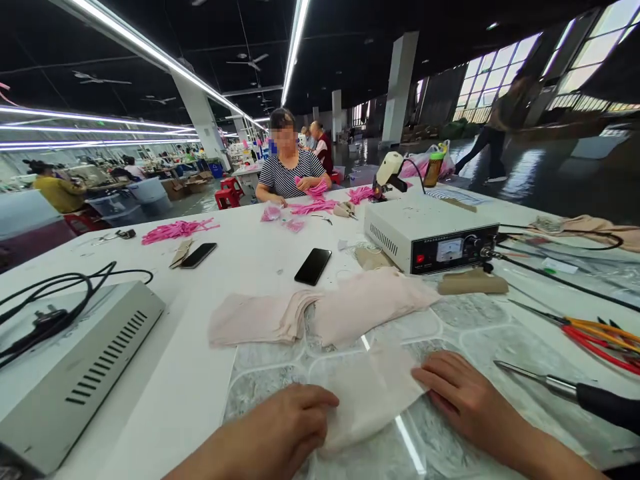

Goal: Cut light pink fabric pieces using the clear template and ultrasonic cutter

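Observation:
A thin, pale pink fabric piece (373,393) lies on a glossy marble-patterned sheet (265,393) in front of me. At its left edge is my left hand (295,423), fingers bent together on the cloth, index finger reaching over it. My right hand (465,397) pinches the upper right corner, its fingers closed. Just beyond lie a left stack of matching cut pieces (250,319) and a right stack (373,300), side by side. To the right of my right hand rests a pointed metal-tipped tool with a black handle (560,385).
A grey box (85,367) with coiled cable stands left. Beyond the stacks are a black phone (313,266) and a control box with a meter (430,230). Orange- and red-handled tools (600,340) lie right. Across the table, a person in stripes (290,170) handles pink strips.

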The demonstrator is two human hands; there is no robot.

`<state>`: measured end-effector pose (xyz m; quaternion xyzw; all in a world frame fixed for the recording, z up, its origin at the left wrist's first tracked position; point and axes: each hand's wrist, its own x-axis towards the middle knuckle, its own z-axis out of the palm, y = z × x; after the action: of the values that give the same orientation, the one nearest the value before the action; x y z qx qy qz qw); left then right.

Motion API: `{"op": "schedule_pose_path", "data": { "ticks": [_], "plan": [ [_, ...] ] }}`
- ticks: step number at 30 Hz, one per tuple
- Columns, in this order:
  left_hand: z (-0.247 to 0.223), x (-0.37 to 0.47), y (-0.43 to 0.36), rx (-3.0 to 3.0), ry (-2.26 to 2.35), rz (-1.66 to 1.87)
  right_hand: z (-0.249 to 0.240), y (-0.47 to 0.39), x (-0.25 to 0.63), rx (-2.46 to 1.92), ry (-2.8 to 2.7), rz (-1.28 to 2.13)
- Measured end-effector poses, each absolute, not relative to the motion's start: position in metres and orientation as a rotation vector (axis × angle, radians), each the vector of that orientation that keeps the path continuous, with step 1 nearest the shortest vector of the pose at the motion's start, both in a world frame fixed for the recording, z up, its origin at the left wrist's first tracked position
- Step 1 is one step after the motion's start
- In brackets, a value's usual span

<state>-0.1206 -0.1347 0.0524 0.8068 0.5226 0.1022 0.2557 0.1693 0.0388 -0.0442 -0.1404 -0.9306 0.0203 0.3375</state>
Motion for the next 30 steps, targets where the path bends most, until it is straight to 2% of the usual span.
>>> {"op": "schedule_pose_path", "data": {
  "ticks": [6,11,16,22,30],
  "plan": [
    [0.058,-0.127,-0.149,2.230,1.424,0.195,-0.049,0.037,0.205,-0.539,-2.406,0.124],
    [0.060,-0.113,-0.130,2.328,1.407,0.159,-0.042,0.035,0.224,-0.674,-2.385,0.178],
    [0.033,-0.077,-0.087,2.583,1.185,0.236,-0.032,0.014,0.215,-0.697,-2.407,0.269],
    [0.001,-0.059,-0.061,2.749,1.124,0.193,-0.047,0.015,0.214,-0.690,-2.322,0.160],
    [0.018,-0.061,-0.062,2.757,1.120,0.129,-0.050,0.028,0.240,-0.757,-2.227,0.115]
  ]
}}
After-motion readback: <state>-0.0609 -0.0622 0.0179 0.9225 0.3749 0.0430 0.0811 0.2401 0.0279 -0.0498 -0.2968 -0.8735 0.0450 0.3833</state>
